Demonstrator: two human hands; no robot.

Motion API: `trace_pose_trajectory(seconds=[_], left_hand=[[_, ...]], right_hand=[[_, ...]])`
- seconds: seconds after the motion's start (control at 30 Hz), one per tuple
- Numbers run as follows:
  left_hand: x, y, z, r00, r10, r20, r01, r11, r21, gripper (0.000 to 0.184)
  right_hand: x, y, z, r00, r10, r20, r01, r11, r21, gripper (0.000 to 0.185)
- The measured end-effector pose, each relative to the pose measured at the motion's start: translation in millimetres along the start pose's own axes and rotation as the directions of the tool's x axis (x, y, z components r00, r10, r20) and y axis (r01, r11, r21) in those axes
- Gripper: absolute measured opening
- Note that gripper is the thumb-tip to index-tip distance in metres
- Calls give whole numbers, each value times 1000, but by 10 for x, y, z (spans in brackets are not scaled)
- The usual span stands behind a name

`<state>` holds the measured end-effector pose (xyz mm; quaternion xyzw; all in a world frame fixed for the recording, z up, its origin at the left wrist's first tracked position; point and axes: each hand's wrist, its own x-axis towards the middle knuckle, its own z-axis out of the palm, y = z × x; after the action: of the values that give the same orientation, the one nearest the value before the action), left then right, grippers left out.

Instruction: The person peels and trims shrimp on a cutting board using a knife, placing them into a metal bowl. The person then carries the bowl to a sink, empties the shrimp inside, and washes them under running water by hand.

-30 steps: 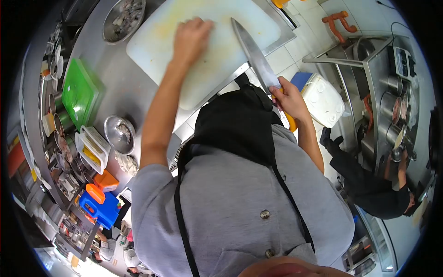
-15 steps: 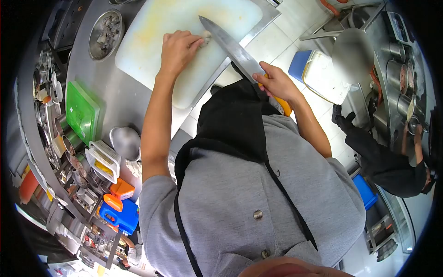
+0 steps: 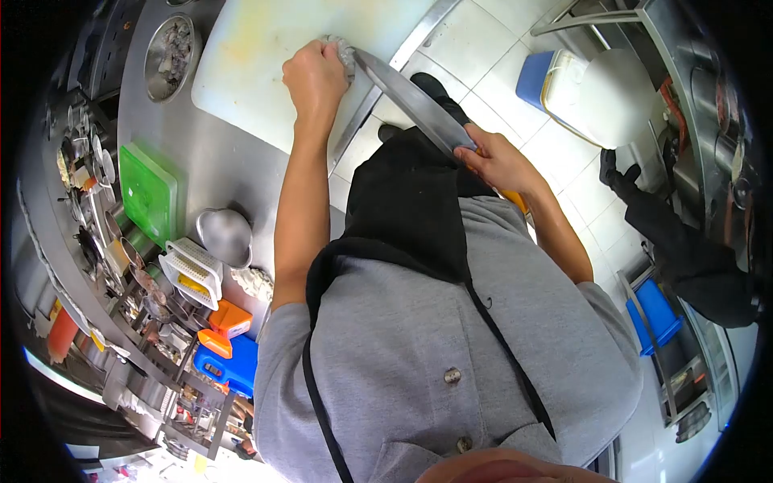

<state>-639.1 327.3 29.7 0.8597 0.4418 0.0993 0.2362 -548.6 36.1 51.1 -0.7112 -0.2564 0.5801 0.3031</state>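
**Knife (image 3: 415,105) and left hand (image 3: 318,76) have drawn closer together**

Right hand (image 3: 498,161) grasps the yellow handle (image 3: 514,199); left fingers pinch a pale, ridged morsel (image 3: 344,58) on the cutting board (image 3: 250,80), beside the blade's tip. If slick, the soft flesh could slide, exposing fingertips to the long, tapering steel. Farther off, a round metal bowl (image 3: 155,68) holds glistening greyish pieces.

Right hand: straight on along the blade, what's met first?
Probably the pale piece at the left hand, met by the tip of the knife in the right hand; depth unclear.
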Motion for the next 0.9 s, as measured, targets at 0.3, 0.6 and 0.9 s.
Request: trace_pose_trajectory(seconds=[0.3, 0.6, 0.9], left_hand=[[34, -11, -3, 996, 87, 4, -86, 970, 225, 32], [198, -23, 68, 994, 23, 108, -28, 999, 45, 83], [-762, -792, -1260, 912, -390, -128, 394, 919, 8, 75]], right_hand=[[-277, 325, 327, 966, -246, -80, 239, 968, -81, 24], [-553, 288, -61, 980, 82, -182, -48, 981, 188, 13], [-36, -218, -474, 998, -24, -50, 31, 990, 137, 18]])
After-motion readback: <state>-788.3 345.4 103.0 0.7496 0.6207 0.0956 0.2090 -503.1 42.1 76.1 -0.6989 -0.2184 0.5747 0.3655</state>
